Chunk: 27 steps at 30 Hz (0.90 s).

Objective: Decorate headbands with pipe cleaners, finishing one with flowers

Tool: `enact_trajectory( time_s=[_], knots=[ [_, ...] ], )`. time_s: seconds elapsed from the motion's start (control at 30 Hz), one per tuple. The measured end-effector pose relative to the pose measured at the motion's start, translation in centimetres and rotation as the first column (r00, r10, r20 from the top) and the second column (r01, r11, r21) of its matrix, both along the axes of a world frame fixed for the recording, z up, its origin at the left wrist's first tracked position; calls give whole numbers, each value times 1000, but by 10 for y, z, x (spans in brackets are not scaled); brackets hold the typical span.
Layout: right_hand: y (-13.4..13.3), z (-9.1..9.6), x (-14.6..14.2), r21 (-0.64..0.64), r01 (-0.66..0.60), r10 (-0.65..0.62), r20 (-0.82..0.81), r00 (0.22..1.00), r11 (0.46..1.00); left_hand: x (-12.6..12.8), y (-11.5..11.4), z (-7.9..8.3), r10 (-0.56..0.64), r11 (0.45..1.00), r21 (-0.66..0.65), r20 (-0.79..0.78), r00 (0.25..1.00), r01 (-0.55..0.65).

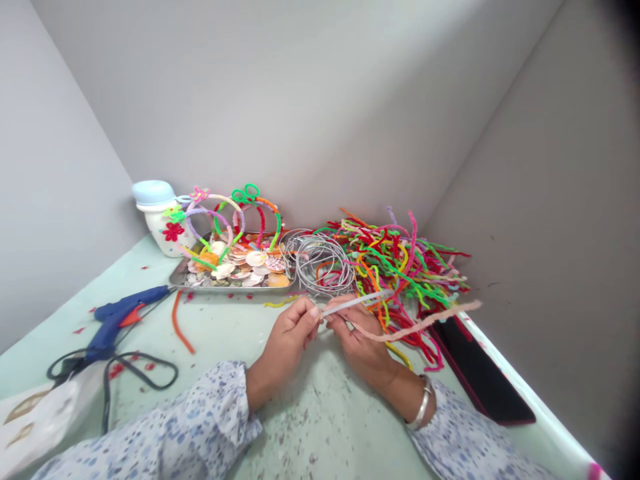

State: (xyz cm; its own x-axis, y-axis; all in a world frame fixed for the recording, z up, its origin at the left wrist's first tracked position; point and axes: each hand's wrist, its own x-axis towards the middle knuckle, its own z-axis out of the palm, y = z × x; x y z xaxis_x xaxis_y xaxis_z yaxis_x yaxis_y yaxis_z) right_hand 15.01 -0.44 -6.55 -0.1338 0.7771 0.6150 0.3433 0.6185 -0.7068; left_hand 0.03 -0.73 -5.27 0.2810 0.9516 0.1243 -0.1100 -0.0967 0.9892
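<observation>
Closed on a pale translucent rod (356,302), my right hand (361,343) also pinched a pink pipe cleaner (417,325) running out to the right. My left hand (285,347) curled beside it, fingertips (314,313) at the rod's near end, though I couldn't tell from here whether they gripped it. Both forearms angled inward above the pale green table (210,333). Beyond my hands lay a heap of multicoloured pipe cleaners (400,267), coiled wire (320,263) and a metal tray of shells (235,283). A blue glue gun (113,327) lay to the left.
</observation>
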Motion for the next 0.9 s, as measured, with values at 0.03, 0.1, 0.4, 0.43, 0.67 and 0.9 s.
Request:
enact_trajectory(
  time_s=[0.03,0.1,0.4,0.43,0.67,0.9],
  knots=[
    [0,0,0,4,1,-1,3,1000,1000,0,0,0,-2,1000,-2,4,1000,2],
    [0,0,1,8,-2,1,16,1000,1000,0,0,0,-5,1000,-13,15,1000,5],
    [-1,1,3,19,3,-5,78,997,1000,1,1,0,-55,989,-129,90,994,66],
    [-1,2,3,17,-1,0,83,997,1000,1,1,0,-62,987,-139,102,993,76],
    [0,-4,1,-77,-5,4,-11,1000,997,3,1,0,-76,990,-112,127,989,91],
    [4,-7,-2,-239,-22,-28,-205,978,971,3,-1,1,-23,999,-23,82,996,25]
  ],
)
